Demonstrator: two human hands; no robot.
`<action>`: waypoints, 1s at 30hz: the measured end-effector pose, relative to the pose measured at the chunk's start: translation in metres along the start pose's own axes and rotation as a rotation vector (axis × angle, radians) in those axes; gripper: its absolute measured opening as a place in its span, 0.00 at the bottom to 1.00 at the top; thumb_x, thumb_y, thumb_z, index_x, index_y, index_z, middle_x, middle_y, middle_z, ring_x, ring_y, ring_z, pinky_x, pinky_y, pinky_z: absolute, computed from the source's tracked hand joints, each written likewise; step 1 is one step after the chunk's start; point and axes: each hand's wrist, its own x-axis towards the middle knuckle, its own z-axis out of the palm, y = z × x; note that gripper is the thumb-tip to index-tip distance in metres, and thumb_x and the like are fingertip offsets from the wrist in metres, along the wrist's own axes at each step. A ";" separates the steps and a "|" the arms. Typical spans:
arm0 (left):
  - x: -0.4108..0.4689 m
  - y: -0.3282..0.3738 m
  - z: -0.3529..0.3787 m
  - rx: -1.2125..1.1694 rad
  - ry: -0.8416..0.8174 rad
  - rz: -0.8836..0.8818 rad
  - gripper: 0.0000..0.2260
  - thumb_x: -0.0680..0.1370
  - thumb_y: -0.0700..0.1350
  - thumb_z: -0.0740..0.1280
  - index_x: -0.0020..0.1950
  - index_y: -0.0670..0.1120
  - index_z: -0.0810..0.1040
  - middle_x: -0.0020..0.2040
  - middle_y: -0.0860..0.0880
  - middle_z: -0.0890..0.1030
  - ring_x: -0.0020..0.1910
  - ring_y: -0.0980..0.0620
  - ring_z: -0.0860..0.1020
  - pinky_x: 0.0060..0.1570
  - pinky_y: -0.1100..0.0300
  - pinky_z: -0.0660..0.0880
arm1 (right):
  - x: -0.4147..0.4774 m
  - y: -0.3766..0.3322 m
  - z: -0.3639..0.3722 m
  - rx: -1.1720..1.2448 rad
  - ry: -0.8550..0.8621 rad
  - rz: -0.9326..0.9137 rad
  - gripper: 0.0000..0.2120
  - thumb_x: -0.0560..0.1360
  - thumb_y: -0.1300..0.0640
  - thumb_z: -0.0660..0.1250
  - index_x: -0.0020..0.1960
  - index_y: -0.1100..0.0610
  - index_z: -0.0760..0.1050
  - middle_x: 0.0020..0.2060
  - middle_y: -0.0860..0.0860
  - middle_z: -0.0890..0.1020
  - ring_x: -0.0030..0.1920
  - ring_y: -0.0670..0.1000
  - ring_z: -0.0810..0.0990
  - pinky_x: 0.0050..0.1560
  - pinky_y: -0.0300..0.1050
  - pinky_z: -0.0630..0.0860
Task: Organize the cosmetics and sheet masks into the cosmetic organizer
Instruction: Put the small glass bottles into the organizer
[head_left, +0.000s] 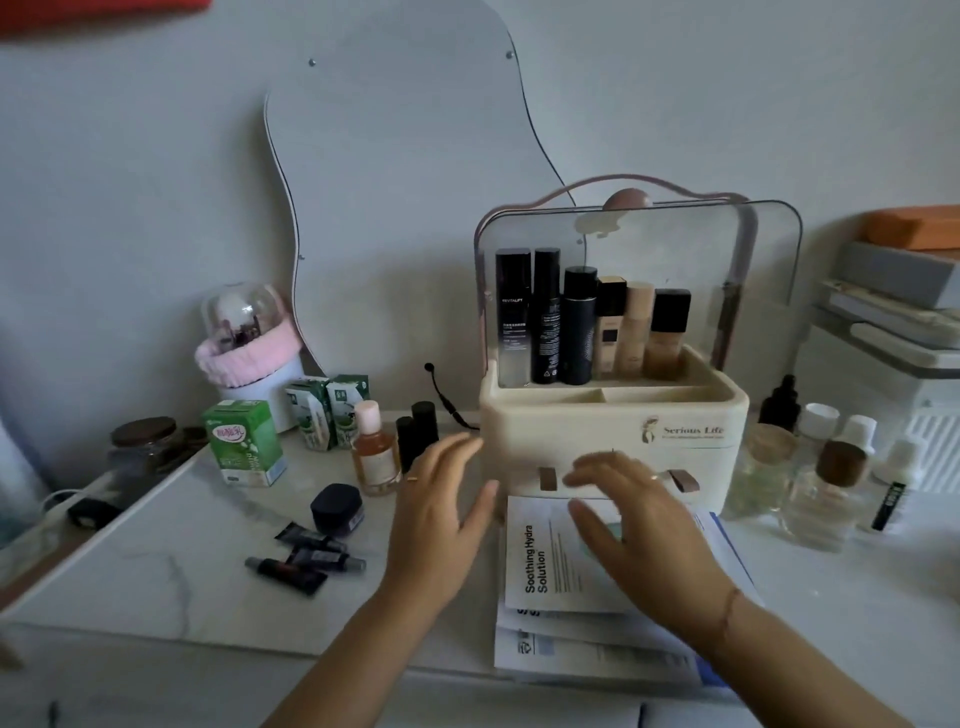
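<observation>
A cream cosmetic organizer (613, 423) stands at the back of the table with its clear lid up. Several dark and beige bottles (579, 325) fill its top tray, and its drawer is closed. A stack of white sheet masks (545, 561) lies on the table just in front of it. My left hand (439, 512) hovers open to the left of the stack, near the organizer's front corner. My right hand (634, 525) hovers open above the masks, fingers spread toward the drawer handles. Neither hand holds anything.
Small black tubes (306, 558), a dark jar (337, 509), an orange bottle (374, 449) and black lipsticks (418, 431) lie left of the organizer. Green milk cartons (244, 441) stand behind them. Glass bottles (826, 488) cluster on the right. A wavy mirror (400, 208) leans on the wall.
</observation>
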 end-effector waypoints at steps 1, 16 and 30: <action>-0.002 -0.006 -0.003 -0.011 0.044 -0.032 0.19 0.77 0.52 0.63 0.67 0.46 0.72 0.66 0.52 0.72 0.65 0.57 0.68 0.64 0.56 0.69 | -0.004 0.002 0.006 0.018 -0.082 0.036 0.10 0.75 0.55 0.66 0.56 0.51 0.78 0.58 0.45 0.77 0.56 0.45 0.76 0.56 0.32 0.69; 0.068 -0.129 -0.043 -0.289 -0.290 -0.689 0.22 0.67 0.40 0.77 0.59 0.46 0.76 0.53 0.49 0.81 0.55 0.49 0.78 0.53 0.56 0.71 | -0.017 0.013 0.024 0.013 -0.227 0.099 0.12 0.76 0.49 0.64 0.58 0.48 0.77 0.58 0.38 0.75 0.57 0.41 0.73 0.61 0.41 0.71; 0.072 -0.077 -0.096 -0.472 -0.007 -0.391 0.21 0.67 0.40 0.77 0.58 0.46 0.77 0.53 0.50 0.83 0.53 0.51 0.81 0.58 0.48 0.75 | 0.003 0.002 0.008 0.106 -0.303 0.105 0.17 0.74 0.47 0.66 0.62 0.44 0.71 0.59 0.36 0.72 0.54 0.36 0.71 0.52 0.27 0.69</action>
